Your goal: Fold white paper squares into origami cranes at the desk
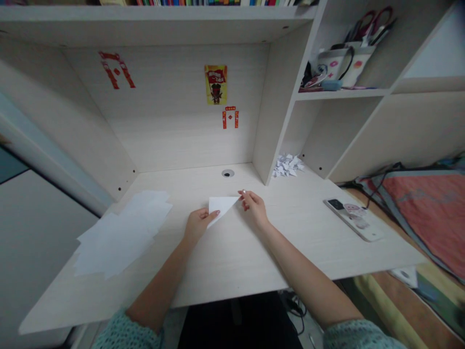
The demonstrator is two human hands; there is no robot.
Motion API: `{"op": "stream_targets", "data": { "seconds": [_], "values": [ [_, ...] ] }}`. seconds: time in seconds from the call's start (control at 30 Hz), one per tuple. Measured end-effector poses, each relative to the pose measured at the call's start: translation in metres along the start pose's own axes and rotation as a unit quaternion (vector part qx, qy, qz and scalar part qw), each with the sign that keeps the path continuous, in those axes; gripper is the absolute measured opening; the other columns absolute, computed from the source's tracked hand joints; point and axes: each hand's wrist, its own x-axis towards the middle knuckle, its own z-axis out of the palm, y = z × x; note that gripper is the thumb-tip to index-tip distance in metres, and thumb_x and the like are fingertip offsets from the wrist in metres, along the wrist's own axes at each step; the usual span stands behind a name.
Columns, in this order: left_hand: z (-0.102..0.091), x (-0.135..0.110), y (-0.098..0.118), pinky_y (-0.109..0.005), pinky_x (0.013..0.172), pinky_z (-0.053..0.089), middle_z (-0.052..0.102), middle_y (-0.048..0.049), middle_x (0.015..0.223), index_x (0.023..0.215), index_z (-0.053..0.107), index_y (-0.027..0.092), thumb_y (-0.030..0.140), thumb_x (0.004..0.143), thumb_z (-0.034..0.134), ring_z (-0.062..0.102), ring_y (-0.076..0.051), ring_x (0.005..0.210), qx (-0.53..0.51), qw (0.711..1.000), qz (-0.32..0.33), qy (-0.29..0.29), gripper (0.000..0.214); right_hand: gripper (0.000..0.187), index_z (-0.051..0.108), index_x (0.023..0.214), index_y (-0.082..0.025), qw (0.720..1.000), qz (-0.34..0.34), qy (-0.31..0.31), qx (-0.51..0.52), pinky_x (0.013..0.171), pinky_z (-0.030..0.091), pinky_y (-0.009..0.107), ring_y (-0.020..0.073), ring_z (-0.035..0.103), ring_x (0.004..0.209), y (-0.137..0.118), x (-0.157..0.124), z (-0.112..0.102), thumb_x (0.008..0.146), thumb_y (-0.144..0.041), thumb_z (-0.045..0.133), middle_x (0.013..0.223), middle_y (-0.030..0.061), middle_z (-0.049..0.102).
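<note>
A sheet of white paper folded into a triangle point(222, 205) is held just over the middle of the desk. My left hand point(199, 224) grips its lower left part, thumb on top and fingers beneath. At the pointed right corner, my right hand point(253, 206) pinches the paper between thumb and fingertips. Left of my hands, a spread-out pile of white paper sheets point(125, 232) lies overlapping on the desk.
Small folded white paper pieces point(288, 165) are heaped in the cubby at the back right. A phone point(352, 219) lies on the desk's right side. Upright panels and a shelf point(156, 14) enclose the back. Cups of pens and scissors point(332, 63) stand on the right shelf.
</note>
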Motion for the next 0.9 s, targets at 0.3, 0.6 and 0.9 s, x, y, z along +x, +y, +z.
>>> {"op": "stream_targets", "data": {
  "seconds": [0.3,0.6,0.9],
  "values": [
    [-0.004,0.006,0.002,-0.024,0.058,0.041,0.068,-0.0045,0.072,0.072,0.067,0.015,0.046,0.064,0.065,0.06,-0.017,0.067,0.005,0.995,0.09,0.045,0.032,0.028,0.066,0.065,-0.014,0.986,0.073,-0.145,-0.04,0.044,0.03,0.021,0.0077,0.045,0.045,0.001,-0.012,0.009,0.06,-0.041,0.072,0.052,-0.0009,0.058],
    [0.007,0.006,-0.006,-0.029,0.08,0.043,0.07,-0.0063,0.092,0.086,0.069,0.017,0.036,0.065,0.068,0.062,-0.019,0.084,-0.071,0.994,0.087,-0.004,0.028,0.028,0.059,0.067,-0.016,0.968,0.141,-0.128,0.161,0.063,0.046,0.025,0.0129,0.061,0.059,0.006,-0.025,0.029,0.057,-0.036,0.076,0.065,0.0016,0.066],
    [0.004,0.007,-0.006,-0.023,0.063,0.041,0.063,-0.0026,0.065,0.064,0.068,0.014,0.036,0.062,0.071,0.054,-0.012,0.063,-0.186,0.982,0.016,0.024,0.023,0.03,0.055,0.064,-0.016,0.948,0.152,-0.233,0.152,0.068,0.046,0.029,0.0152,0.063,0.061,0.002,-0.036,0.037,0.057,-0.035,0.077,0.065,0.0021,0.068]
  ]
}}
